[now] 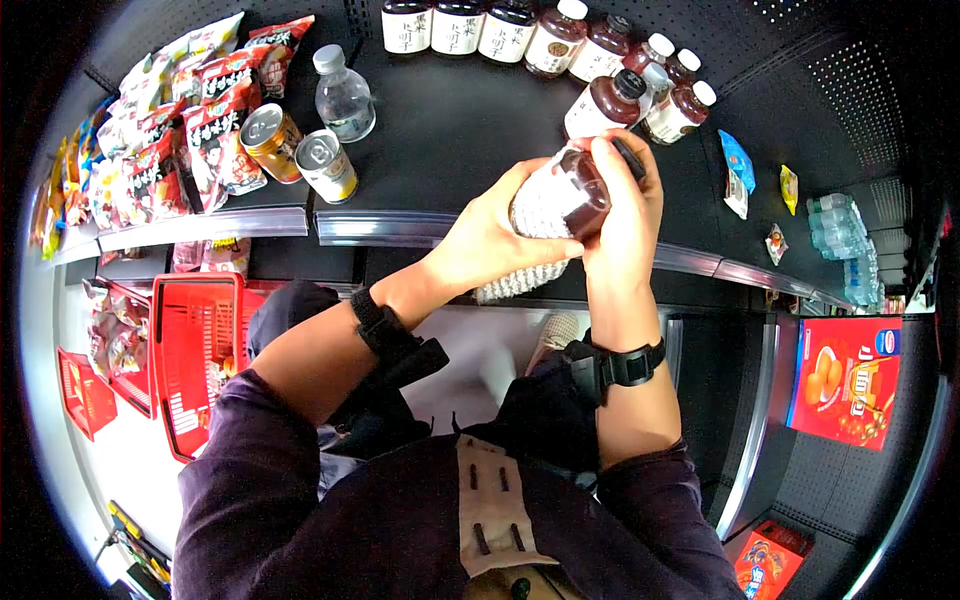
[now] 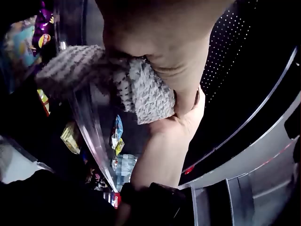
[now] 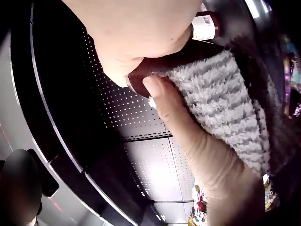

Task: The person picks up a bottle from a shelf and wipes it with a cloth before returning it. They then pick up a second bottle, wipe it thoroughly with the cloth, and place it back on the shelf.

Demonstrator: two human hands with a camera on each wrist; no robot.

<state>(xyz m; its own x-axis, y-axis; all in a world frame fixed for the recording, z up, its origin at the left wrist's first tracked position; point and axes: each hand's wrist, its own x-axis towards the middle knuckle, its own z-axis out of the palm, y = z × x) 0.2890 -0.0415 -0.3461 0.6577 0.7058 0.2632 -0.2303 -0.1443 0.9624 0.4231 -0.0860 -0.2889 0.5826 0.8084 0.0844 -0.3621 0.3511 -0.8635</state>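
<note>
A dark bottle with a white label (image 1: 585, 200) is held tilted above the shelf's front edge in the head view. My left hand (image 1: 480, 238) grips its lower part through a grey-white ribbed cloth (image 1: 522, 283), whose end hangs below. Around the upper part and beside the black cap curls my right hand (image 1: 625, 215). Seen from the left wrist, the cloth (image 2: 150, 96) bunches under my left hand (image 2: 162, 42). In the right wrist view, the cloth (image 3: 216, 92) lies between the left hand (image 3: 197, 146) and the right hand (image 3: 141, 33), which covers much of the bottle.
Similar dark bottles (image 1: 505, 32) line the back of the shelf (image 1: 440, 130). Snack bags (image 1: 150, 140), a clear bottle (image 1: 345, 98) and two cans (image 1: 325, 167) stand at left. Small packets (image 1: 738, 175) and clear bottles (image 1: 840, 235) lie right. A red basket (image 1: 165, 370) is below left.
</note>
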